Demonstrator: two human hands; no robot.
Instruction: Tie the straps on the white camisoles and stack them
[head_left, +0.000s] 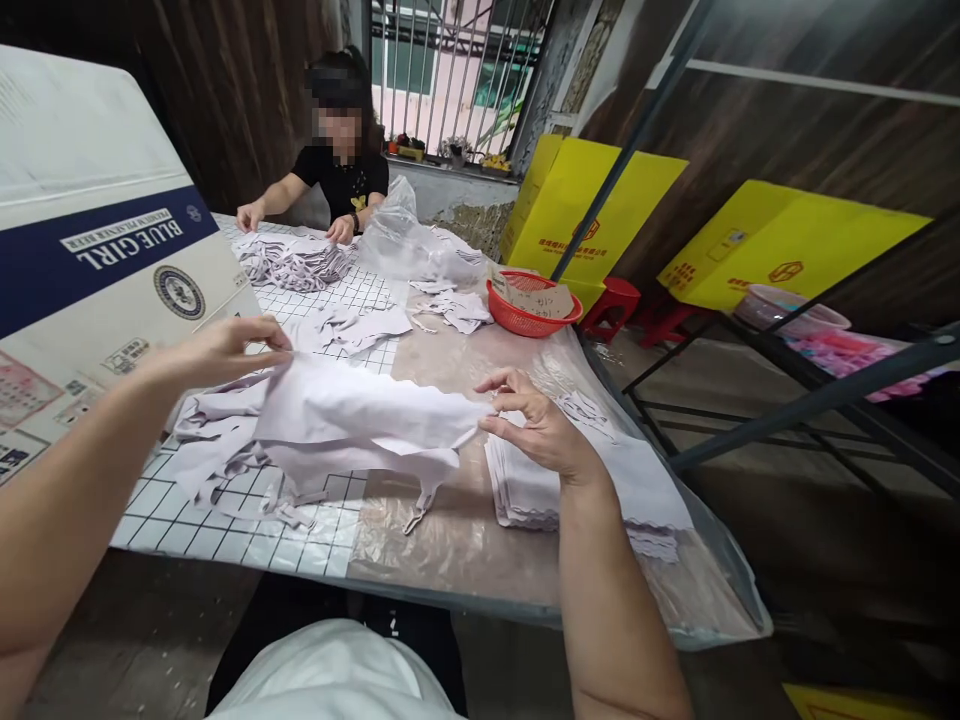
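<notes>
Two hands, one pale cloth, lots more waiting around it

The pale cloth (367, 405) is hanging over the middle of the table (450, 550). The left hand (221, 350) is pinching its 9 o'clock end and the right hand (540, 425) its 3 o'clock end, narrow fingertip grips, probably so it's staying spread instead of bunching. A strap (425, 500) is dangling at 5 o'clock. A loose pile (214, 425) is lying around 8, and a flat stack (615, 485) is sitting at 4, I guess for easy reach. Further out, a red basket (532, 318) is sitting at 2, a carton (97, 235) is standing at 10, and a co-worker (330, 190) is handling another heap (296, 265) near 12.
</notes>
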